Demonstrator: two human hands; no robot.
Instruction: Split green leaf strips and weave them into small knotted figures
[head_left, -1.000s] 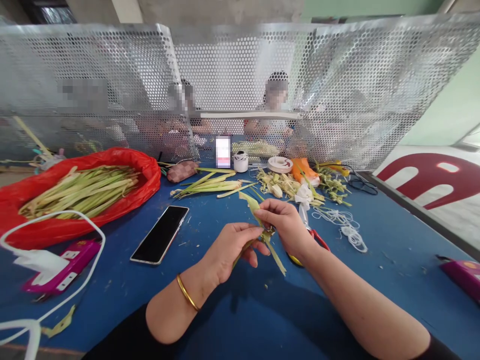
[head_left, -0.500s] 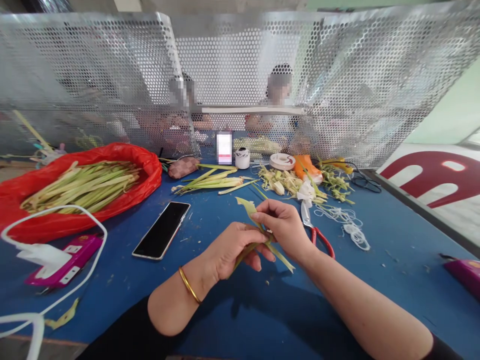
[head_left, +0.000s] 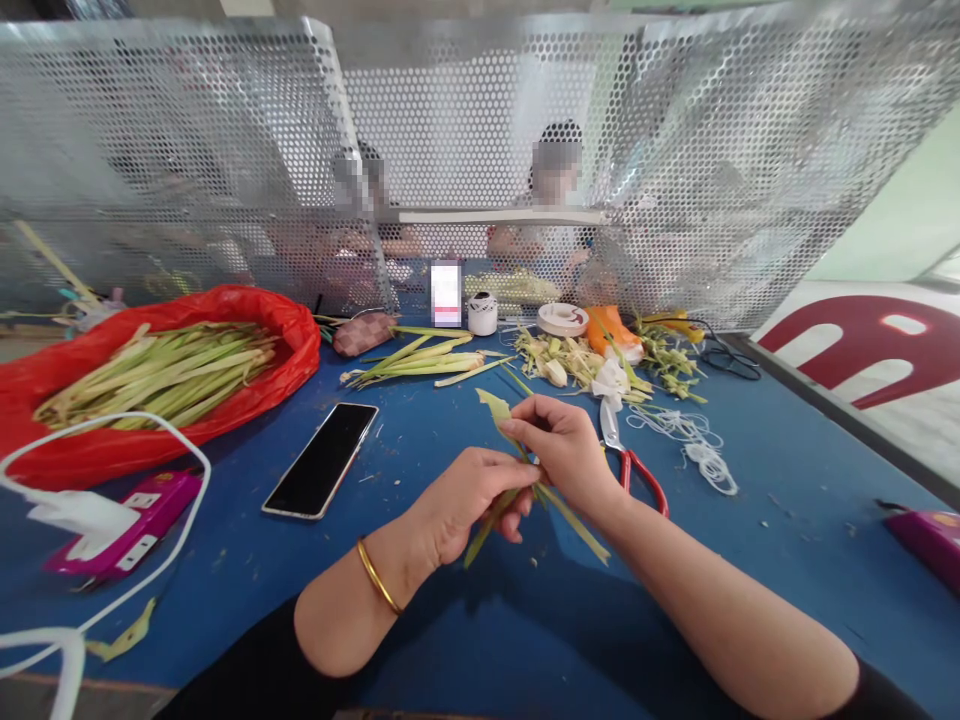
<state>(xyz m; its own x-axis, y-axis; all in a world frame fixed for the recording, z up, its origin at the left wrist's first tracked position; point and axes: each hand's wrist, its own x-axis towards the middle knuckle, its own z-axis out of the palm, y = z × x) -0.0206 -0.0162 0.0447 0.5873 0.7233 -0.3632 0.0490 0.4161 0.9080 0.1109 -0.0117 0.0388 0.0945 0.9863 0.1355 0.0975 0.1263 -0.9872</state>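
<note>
Both of my hands meet over the middle of the blue table [head_left: 750, 560], holding crossed green leaf strips [head_left: 491, 403]. My left hand [head_left: 461, 500], with a gold bangle on its wrist, is closed round the lower strips, whose ends stick out below the fingers. My right hand [head_left: 566, 445] pinches the upper strip, which pokes up past the fingertips. Red-handled scissors [head_left: 637, 470] lie just right of my right hand.
A red bag of green leaves [head_left: 172, 375] sits at the left, with a black phone [head_left: 321, 472] beside it. Pink power strips [head_left: 124, 530] and a white cable lie at the front left. Cut leaves, string [head_left: 694, 440] and tape rolls lie behind. People sit beyond the perforated metal screen [head_left: 225, 170].
The loose lower ends of the strips have swung down and to the right. My fingers have shifted slightly along the strips; both hands stay in the same place.
</note>
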